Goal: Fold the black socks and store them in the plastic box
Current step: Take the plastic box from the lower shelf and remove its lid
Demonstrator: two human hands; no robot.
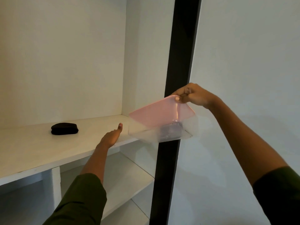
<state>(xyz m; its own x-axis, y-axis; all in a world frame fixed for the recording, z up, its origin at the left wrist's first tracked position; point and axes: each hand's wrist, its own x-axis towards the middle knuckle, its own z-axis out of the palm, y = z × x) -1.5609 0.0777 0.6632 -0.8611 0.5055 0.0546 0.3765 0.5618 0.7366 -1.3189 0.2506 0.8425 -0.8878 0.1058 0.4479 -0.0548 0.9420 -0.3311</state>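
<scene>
A folded pair of black socks [64, 128] lies on the white shelf [32, 148], left of centre. A clear plastic box [144, 133] stands at the shelf's right end, partly past the edge. Its pink lid [155, 113] is tilted up, lifted at the far right corner by my right hand [191, 95], which pinches the lid's edge. My left hand [112, 135] hovers flat and open just left of the box, fingers towards it, holding nothing. Something dim shows through the box's wall; I cannot tell what it is.
The shelf sits in a white cupboard with a side wall [146, 54] behind the box. A black vertical post [180, 62] runs down right of the box. Lower white shelves [129, 179] lie below. A pale wall [243, 46] fills the right.
</scene>
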